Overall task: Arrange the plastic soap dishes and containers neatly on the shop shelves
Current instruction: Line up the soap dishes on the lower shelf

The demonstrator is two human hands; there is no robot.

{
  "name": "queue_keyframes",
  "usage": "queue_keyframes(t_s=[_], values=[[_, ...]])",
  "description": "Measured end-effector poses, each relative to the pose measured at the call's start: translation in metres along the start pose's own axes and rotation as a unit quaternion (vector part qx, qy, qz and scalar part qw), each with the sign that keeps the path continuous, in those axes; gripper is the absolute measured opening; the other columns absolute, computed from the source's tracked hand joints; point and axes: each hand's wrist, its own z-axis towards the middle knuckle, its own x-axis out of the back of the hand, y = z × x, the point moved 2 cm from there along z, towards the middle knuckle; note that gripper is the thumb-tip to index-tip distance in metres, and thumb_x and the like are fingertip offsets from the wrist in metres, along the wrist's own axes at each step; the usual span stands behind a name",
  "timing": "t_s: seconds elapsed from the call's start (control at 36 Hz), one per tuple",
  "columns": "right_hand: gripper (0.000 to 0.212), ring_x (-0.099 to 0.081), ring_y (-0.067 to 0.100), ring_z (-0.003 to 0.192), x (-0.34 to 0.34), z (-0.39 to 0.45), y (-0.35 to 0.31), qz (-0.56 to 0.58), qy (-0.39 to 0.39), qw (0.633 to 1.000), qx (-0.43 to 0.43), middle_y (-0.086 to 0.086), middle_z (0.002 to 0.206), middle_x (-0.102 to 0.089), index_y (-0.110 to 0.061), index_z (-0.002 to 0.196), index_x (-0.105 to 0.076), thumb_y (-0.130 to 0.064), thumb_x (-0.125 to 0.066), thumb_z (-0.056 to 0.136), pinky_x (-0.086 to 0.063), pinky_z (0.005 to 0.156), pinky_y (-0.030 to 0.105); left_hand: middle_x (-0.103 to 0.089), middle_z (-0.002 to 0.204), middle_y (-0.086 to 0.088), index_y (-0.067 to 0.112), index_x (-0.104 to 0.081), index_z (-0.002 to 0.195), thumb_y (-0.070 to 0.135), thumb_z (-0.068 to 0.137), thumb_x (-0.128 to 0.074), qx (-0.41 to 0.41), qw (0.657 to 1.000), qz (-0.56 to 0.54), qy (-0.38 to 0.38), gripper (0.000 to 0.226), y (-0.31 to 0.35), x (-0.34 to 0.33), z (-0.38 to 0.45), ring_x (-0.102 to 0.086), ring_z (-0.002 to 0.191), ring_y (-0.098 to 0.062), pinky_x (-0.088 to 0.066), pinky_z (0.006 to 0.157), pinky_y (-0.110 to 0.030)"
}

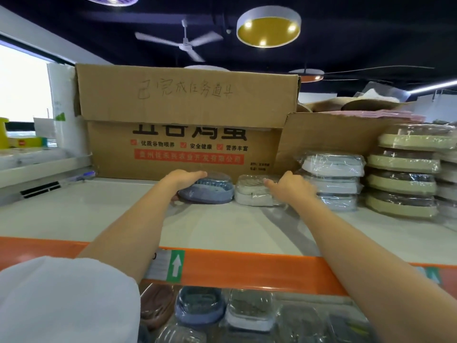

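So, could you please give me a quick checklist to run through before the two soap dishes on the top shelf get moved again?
1. Left hand on blue soap dish: ok, it rests on top.
2. Right hand on white soap dish: ok, touching its right side.
3. Both dishes flat on the shelf: ok.
4. Dishes side by side: ok, whether they touch, cannot tell.
5. Gap to the cardboard box behind: cannot tell.
6. Wrapped stack beside the white dish leaning: not ok.
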Motion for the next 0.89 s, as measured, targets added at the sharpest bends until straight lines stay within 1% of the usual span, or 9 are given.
queue_keyframes(t_s=[0.14,0.22,0.33,0.39,0.44,0.53,0.64,0.75,0.89], values=[[0.087,-0.044,0.035,0.129,0.004,-0.005,-0.003,0.167,-0.066,0.983,-0.026,0.017,0.145,-0.041,0.002,0.147,-0.012,-0.052,-0.053,0.093,-0.043,0.102,0.043,-0.042,0.143,-0.016,-0.003,-0.037,0.139,0.051,0.086,-0.063,-0.043,0.997,-0.027,0.065,0.081,0.002,0.009,-0.006,-0.044,0.126,-0.034,-0.043,0.096,-0.036],[0.098,-0.044,0.034,0.128,0.01,-0.008,-0.006,0.269,-0.078,0.959,-0.049,0.019,0.145,-0.037,0.003,0.149,-0.002,-0.046,-0.062,0.089,-0.044,0.099,0.039,-0.039,0.145,-0.017,-0.003,-0.031,0.143,0.052,0.078,-0.071,-0.052,0.995,-0.065,0.062,0.093,0.001,0.014,-0.008,-0.043,0.127,-0.037,-0.048,0.098,-0.046],[0.085,-0.056,0.024,0.101,0.017,-0.017,-0.007,0.395,-0.096,0.911,-0.067,0.014,0.128,-0.047,-0.002,0.144,-0.025,-0.032,-0.074,0.082,-0.058,0.075,0.036,-0.042,0.141,-0.017,-0.001,-0.031,0.142,0.043,0.077,-0.076,-0.045,0.988,-0.138,0.045,0.09,-0.005,0.018,-0.022,-0.048,0.121,-0.036,-0.053,0.091,-0.048],[0.069,-0.055,0.018,0.081,0.019,-0.024,-0.005,0.412,-0.11,0.904,-0.041,0.009,0.111,-0.053,0.0,0.138,-0.036,-0.027,-0.072,0.085,-0.056,0.083,0.037,-0.044,0.137,-0.017,-0.001,-0.033,0.14,0.041,0.076,-0.077,-0.039,0.985,-0.162,0.041,0.088,-0.007,0.022,-0.03,-0.051,0.116,-0.034,-0.053,0.089,-0.047],[0.065,-0.054,0.019,0.085,0.024,-0.032,-0.002,0.434,-0.113,0.894,-0.026,0.009,0.112,-0.052,0.0,0.137,-0.038,-0.022,-0.071,0.086,-0.053,0.086,0.035,-0.048,0.132,-0.017,0.0,-0.037,0.137,0.038,0.075,-0.079,-0.037,0.979,-0.197,0.038,0.084,-0.01,0.025,-0.037,-0.054,0.11,-0.033,-0.054,0.088,-0.047],[0.073,-0.051,0.024,0.103,0.032,-0.046,0.001,0.467,-0.126,0.875,-0.013,0.013,0.132,-0.046,-0.001,0.143,-0.034,-0.019,-0.073,0.084,-0.052,0.069,0.031,-0.051,0.125,-0.015,-0.001,-0.036,0.136,0.029,0.077,-0.078,-0.041,0.964,-0.26,0.036,0.078,-0.011,0.025,-0.042,-0.056,0.104,-0.029,-0.054,0.082,-0.04],[0.057,-0.057,0.025,0.088,0.03,-0.07,0.005,0.509,-0.141,0.849,-0.007,0.009,0.121,-0.043,-0.005,0.135,-0.041,-0.019,-0.07,0.087,-0.059,0.075,0.041,-0.047,0.126,-0.013,0.001,-0.03,0.139,0.03,0.077,-0.079,-0.055,0.955,-0.287,0.043,0.085,-0.02,0.019,-0.055,-0.053,0.107,-0.028,-0.053,0.084,-0.04],[0.06,-0.058,0.026,0.083,0.024,-0.089,0.009,0.558,-0.137,0.818,-0.002,0.003,0.096,-0.04,-0.006,0.138,-0.034,-0.015,-0.067,0.089,-0.058,0.077,0.042,-0.052,0.129,-0.014,0.003,-0.039,0.134,0.049,0.041,-0.088,-0.057,0.947,-0.311,0.056,0.115,-0.037,0.019,-0.071,-0.057,0.111,-0.032,-0.055,0.086,-0.046],[0.056,-0.061,0.024,0.083,0.031,-0.106,0.019,0.587,-0.126,0.8,-0.007,0.012,0.12,-0.044,-0.001,0.132,-0.041,-0.018,-0.07,0.087,-0.059,0.064,0.034,-0.054,0.12,-0.014,0.0,-0.039,0.129,0.03,0.075,-0.08,-0.074,0.932,-0.349,0.055,0.075,-0.033,0.019,-0.1,-0.059,0.108,-0.029,-0.056,0.082,-0.042]])
